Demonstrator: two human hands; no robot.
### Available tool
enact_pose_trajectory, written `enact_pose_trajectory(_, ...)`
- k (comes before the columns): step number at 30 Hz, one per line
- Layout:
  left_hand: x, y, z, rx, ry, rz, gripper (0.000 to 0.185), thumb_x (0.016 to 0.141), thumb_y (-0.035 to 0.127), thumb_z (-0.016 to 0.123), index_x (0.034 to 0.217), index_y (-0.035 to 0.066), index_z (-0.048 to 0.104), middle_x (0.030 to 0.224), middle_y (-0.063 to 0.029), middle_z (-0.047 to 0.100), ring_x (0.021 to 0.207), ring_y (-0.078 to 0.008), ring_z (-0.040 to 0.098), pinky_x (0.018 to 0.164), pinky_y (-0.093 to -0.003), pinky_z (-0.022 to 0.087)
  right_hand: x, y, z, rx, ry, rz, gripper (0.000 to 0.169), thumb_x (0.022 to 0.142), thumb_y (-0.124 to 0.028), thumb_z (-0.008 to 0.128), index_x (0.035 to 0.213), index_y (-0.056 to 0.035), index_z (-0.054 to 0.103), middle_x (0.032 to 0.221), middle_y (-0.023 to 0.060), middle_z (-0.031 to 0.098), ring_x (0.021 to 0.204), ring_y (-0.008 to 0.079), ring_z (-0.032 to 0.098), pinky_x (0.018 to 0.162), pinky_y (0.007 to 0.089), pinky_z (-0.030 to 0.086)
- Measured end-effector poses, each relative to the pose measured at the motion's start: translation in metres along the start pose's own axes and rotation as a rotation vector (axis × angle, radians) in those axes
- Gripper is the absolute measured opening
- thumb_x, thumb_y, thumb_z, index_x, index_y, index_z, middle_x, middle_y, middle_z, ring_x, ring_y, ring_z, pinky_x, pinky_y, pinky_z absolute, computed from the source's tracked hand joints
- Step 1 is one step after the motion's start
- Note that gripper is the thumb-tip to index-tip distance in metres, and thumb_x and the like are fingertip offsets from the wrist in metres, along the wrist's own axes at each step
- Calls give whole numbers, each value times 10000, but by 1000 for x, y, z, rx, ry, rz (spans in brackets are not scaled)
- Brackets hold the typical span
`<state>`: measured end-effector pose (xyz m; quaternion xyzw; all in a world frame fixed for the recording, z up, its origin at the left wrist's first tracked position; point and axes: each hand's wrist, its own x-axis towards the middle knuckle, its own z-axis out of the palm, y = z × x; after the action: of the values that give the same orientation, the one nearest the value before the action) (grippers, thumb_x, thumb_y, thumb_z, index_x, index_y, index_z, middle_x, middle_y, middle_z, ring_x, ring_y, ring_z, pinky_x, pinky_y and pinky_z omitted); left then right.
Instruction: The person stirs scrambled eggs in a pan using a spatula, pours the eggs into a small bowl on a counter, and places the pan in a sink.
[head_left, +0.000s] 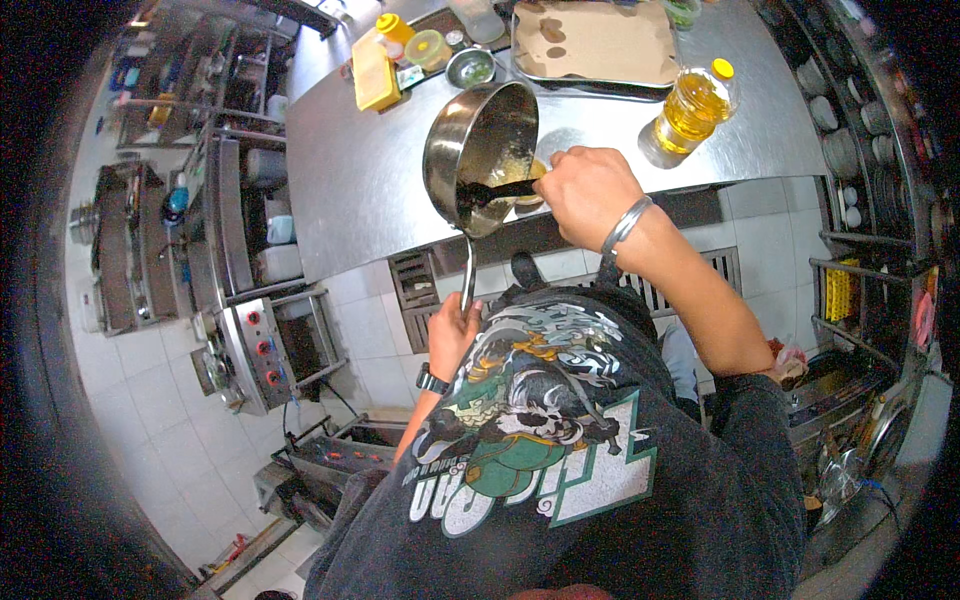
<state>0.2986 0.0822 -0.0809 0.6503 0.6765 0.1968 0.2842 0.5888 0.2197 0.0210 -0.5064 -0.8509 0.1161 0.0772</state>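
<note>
My left hand grips the long handle of a steel saucepan, which is tipped on its side towards the right. In my right hand is a black utensil, probably a spatula, with its dark head inside the pan. Pale, wet-looking food clings to the pan's inner wall near the lowered rim. A small yellowish container sits under that rim, partly hidden by the pan and my right hand.
On the steel table stands a bottle of yellow oil to the right. A paper-lined tray lies at the back. Left of it are a small metal bowl, a yellow box and a yellow-capped squeeze bottle. Shelves of dishes line the right.
</note>
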Motion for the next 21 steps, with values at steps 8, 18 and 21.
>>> enact_pose_trajectory(8,-2,7,0,61,-19,-46,226,925,186,712,843,29,571,533,-160,512,460,-331,552,464,-404,399,3,34,18,-70,-26,93,231,727,-76,689,919,-147,795,858,116,719,872,293,710,769,421,576)
enact_pose_trajectory(18,1,-5,5,79,3,45,268,918,204,727,819,43,537,516,-148,487,472,-365,541,466,-412,403,-5,36,10,-34,23,-27,113,806,-111,633,813,-89,743,884,147,737,863,310,727,748,441,581)
enact_pose_trajectory(21,1,-7,5,75,-21,10,258,919,201,727,824,45,545,519,-151,486,467,-361,533,466,-411,402,-2,46,18,-77,5,-6,109,804,-115,639,812,-86,744,884,151,739,870,311,731,742,442,581)
